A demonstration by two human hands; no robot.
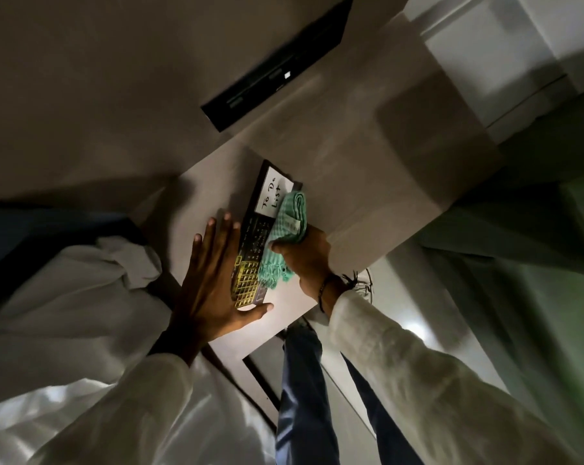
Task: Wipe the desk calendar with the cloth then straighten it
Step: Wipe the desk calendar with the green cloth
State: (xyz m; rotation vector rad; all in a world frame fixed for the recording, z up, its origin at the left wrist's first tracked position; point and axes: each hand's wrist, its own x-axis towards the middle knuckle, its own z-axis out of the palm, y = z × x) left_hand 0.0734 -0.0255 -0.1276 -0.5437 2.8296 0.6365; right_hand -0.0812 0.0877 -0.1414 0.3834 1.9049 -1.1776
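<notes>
On the desk (367,182) — my left hand (210,280) spread flat against the calendar (253,239), right hand (305,256) fisted round the cloth (285,226) — pressed on its face.

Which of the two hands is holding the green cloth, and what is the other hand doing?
The right hand grips the green cloth against the desk calendar. The left hand holds nothing; it lies flat and open along the calendar's left edge.
</notes>
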